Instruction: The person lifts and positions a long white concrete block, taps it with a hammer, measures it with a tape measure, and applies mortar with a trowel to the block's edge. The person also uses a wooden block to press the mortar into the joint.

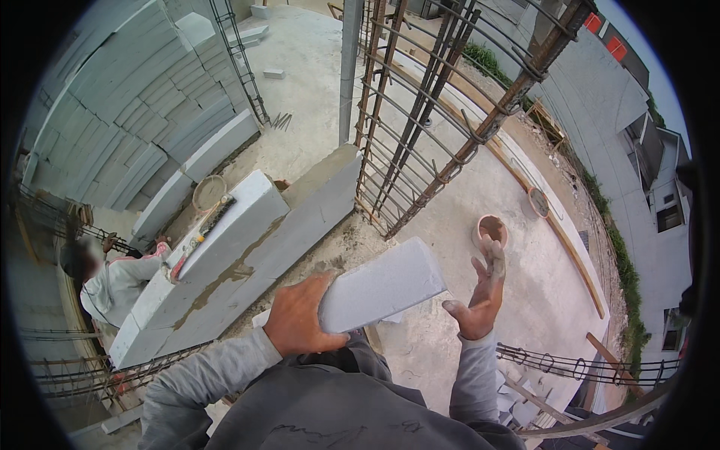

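Note:
A pale grey lightweight concrete block (pixel 390 285) is held up in front of my body. My left hand (pixel 300 311) grips its left end, with the thumb along the near edge. My right hand (pixel 480 289) is off the block's right end, palm turned inward, fingers spread and dusted with mortar. Beyond the fingers, a round bucket (pixel 491 231) with brownish stuff inside stands on the concrete floor. Left of the block runs a low wall (pixel 262 262) of the same pale blocks, smeared with mortar along a joint. A saw (pixel 201 236) with a yellow-and-black handle lies on top.
A tall rebar column cage (pixel 420 120) rises at the wall's far end. Another person (pixel 124 289) is beyond the wall at left. A round pan (pixel 208 193) sits near a finished block wall (pixel 127 112). A timber strip (pixel 559 240) follows the slab's right edge.

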A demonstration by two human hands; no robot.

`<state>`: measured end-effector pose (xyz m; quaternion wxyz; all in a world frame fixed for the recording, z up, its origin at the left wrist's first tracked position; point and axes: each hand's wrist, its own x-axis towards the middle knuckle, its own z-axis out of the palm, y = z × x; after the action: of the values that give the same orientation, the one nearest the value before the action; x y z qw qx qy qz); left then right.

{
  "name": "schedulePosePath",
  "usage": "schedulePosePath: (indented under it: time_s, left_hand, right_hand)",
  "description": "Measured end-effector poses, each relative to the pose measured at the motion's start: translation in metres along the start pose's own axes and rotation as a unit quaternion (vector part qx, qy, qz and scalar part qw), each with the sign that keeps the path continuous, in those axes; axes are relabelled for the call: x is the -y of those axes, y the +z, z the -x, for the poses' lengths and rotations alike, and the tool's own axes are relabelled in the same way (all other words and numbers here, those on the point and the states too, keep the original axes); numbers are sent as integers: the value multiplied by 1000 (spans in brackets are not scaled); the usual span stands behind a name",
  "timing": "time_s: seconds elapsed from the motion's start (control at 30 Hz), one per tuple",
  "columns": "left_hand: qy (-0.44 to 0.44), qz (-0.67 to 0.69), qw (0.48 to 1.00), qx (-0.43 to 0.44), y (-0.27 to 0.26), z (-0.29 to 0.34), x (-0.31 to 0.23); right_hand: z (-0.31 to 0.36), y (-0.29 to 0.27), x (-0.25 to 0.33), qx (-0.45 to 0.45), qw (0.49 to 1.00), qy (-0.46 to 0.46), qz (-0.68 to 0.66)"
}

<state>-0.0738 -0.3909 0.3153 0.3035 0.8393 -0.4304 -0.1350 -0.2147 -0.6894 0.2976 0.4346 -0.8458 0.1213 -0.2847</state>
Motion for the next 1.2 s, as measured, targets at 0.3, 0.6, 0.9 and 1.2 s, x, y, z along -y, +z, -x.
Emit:
schedulePosePath:
  time_s: [0.3, 0.6, 0.9, 1.2]
  left_hand:
    - [41, -46, 992, -106, -48, -94, 26]
    - [51, -73, 977, -195, -43, -184, 53]
    - [-46, -99, 973, -205, -58, -243, 75]
    - [-53, -99, 973, -203, -64, -268, 98]
  right_hand:
    - [1, 214, -43, -97, 745, 347, -561]
    - [-102, 240, -99, -114, 704, 368, -597]
    - [-167, 259, -130, -17, 710, 376, -595]
    - [-200, 277, -127, 119, 686, 388, -604]
